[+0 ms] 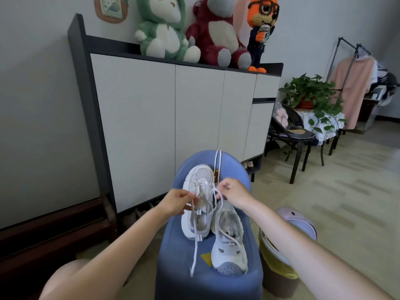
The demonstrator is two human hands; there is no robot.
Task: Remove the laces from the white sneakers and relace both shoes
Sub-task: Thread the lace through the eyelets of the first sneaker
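**Lace worked at the upper eyelets of the far sneaker**

Behind stands a white cabinet (173, 109). Both sneakers lie on the blue stool (207, 276); a bin (279, 265) sits beside it. The far sneaker (198, 204) is steadied by the left hand (178, 201), pinched on its lace (195, 241). The right hand (232, 191) is curled round the other strand. Even tension is advised; the near sneaker (229, 241) crowds the trailing end.
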